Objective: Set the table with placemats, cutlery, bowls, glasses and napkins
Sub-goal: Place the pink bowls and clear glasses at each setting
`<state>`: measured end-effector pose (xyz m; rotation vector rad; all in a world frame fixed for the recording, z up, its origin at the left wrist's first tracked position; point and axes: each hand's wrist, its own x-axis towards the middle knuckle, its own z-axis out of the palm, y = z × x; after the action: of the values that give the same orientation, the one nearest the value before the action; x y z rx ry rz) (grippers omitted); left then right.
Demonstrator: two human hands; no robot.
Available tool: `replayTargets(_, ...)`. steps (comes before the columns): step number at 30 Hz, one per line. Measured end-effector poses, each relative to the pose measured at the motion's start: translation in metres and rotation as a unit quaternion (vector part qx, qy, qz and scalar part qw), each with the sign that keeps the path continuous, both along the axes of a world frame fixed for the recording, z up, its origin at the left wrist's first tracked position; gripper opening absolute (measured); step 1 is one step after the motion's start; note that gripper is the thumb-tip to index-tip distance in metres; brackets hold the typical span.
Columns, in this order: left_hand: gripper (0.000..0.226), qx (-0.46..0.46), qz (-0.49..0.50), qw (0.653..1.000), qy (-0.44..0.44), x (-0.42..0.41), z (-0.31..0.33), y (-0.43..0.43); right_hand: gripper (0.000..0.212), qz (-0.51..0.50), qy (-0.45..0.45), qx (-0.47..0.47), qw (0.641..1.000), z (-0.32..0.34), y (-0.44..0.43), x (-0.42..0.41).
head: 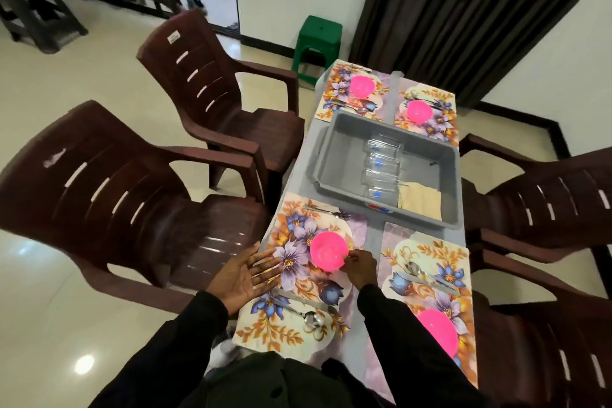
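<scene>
Your right hand (360, 264) pinches the near rim of a round pink plastic bowl (328, 250), thumb and fingertips closed on its thin edge. Your left hand (245, 272) is apart from it, palm up with the fingers spread flat, over the left edge of the table (371, 237). Both arms are in black sleeves.

The pink bowl sits mouth up near the middle of the near-left placemat (291, 278). This is a glossy rectangular mat printed with purple and blue flowers and orange leaves, and its long side follows the table's left edge. A metal fork (328, 211) lies along the mat's far edge, its tines pointing toward the table's centre line. A knife (299, 297) and a spoon (313, 320) lie side by side along the mat's near edge, on a slight slant, with the spoon's rounded end toward the table's middle.

A grey plastic tub (347, 129), rectangular with rounded corners, stands at the table's centre. Clear glasses (381, 169) lie on their sides in a row down its middle. Folded cream napkins (420, 200) rest flat in its near right corner.

The near-right placemat (427, 255) has the same flower print. It carries a second bowl (437, 329) toward its near end and cutlery (422, 276) lying across it. At the table's far corners, each of two more mats holds a pink bowl, the far-left bowl (362, 85) and the far-right bowl (419, 111). Dark brown slatted plastic armchairs (212, 83) stand along both long sides.
</scene>
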<state>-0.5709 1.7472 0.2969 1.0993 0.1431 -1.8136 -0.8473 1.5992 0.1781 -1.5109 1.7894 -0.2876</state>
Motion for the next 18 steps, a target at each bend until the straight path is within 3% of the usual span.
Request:
replayTargets(6, 0.045, -0.008, -0.032, 0.999, 0.003, 0.023, 0.005, -0.011, 0.015, -0.023, 0.001, 0.002, 1.0, -0.004, 0.004, 0.006)
replayTargets(10, 0.049, -0.009, -0.06, 0.998, -0.001, 0.037, 0.002, -0.018, 0.036, -0.07, 0.011, -0.019, 0.997, 0.002, 0.011, 0.009)
replayTargets(14, 0.049, -0.014, -0.087, 0.996, -0.006, 0.044, 0.0, -0.026, 0.022, -0.083, -0.026, -0.041, 0.995, 0.014, 0.025, 0.006)
replayTargets(18, 0.048, -0.02, -0.116, 0.993, 0.0, 0.046, -0.001, -0.036, 0.029, -0.1, -0.098, -0.037, 0.989, 0.03, 0.043, 0.001)
